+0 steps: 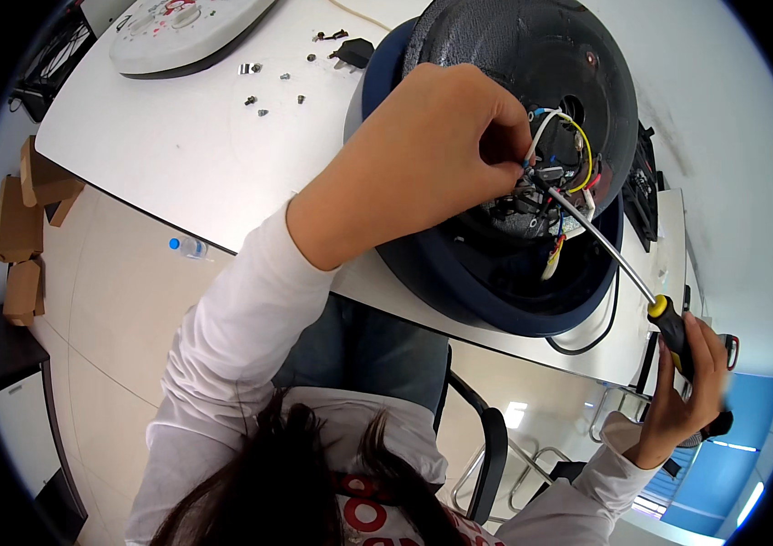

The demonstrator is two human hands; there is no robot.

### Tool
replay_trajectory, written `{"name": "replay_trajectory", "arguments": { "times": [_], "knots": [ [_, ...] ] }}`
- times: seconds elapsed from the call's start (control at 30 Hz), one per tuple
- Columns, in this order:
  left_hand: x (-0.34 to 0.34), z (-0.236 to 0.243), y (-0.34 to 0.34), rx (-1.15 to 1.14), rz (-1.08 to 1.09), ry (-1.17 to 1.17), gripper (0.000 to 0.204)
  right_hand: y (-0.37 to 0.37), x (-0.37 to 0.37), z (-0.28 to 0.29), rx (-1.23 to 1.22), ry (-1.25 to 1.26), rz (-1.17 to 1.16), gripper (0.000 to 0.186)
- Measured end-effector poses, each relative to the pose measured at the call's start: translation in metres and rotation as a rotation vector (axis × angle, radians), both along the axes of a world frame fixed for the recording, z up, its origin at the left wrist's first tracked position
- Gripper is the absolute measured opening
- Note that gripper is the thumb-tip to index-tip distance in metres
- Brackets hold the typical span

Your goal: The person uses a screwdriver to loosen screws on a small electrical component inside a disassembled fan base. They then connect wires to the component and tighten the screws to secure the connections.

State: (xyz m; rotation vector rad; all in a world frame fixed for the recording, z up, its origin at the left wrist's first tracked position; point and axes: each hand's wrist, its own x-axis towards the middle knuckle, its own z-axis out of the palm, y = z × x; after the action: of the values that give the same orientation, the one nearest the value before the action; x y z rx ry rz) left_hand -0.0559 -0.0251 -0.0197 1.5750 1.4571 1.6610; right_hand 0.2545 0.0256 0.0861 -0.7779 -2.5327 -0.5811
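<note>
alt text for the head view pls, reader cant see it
A person's right hand holds a screwdriver, its tip among the wires of an opened, dark round device, where the left hand's fingertips also work. The device sits on a white table, with loose screws and a pale panel toward the upper left.

Head view: above the near edge of the bench (168,150)
Fisheye facing: down over the bench
Bench distance: near
</note>
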Motion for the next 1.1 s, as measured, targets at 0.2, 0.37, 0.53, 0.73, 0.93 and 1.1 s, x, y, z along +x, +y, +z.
{"name": "replay_trajectory", "arguments": {
  "times": [0.2, 0.37, 0.53, 0.73, 0.93, 1.1],
  "knots": [
    [0.0002, -0.0002, 0.0012, 0.009, -0.001, 0.011, 0.01, -0.0002, 0.0006, -0.0022, -0.003, 0.002, -0.011, 0.042],
    [0.0013, -0.0018, 0.0014, 0.021, 0.003, -0.003, 0.01, -0.0012, 0.0013, -0.0012, 0.007, 0.0, -0.013, 0.042],
    [0.0003, -0.001, 0.0003, 0.019, 0.004, 0.019, 0.01, -0.0009, 0.0006, -0.0028, -0.018, 0.014, -0.016, 0.042],
    [0.0017, -0.0019, 0.0008, 0.02, 0.007, -0.01, 0.01, 0.0005, 0.0006, -0.0039, -0.028, 0.004, -0.01, 0.042],
    [0.0011, 0.0003, -0.0005, -0.002, 0.002, 0.009, 0.01, -0.0005, 0.0014, -0.0039, -0.049, 0.01, -0.013, 0.042],
    [0.0013, 0.0003, -0.0006, 0.004, 0.002, 0.012, 0.01, 0.0007, 0.0027, -0.0049, -0.058, 0.017, -0.016, 0.043]
  ]
}}
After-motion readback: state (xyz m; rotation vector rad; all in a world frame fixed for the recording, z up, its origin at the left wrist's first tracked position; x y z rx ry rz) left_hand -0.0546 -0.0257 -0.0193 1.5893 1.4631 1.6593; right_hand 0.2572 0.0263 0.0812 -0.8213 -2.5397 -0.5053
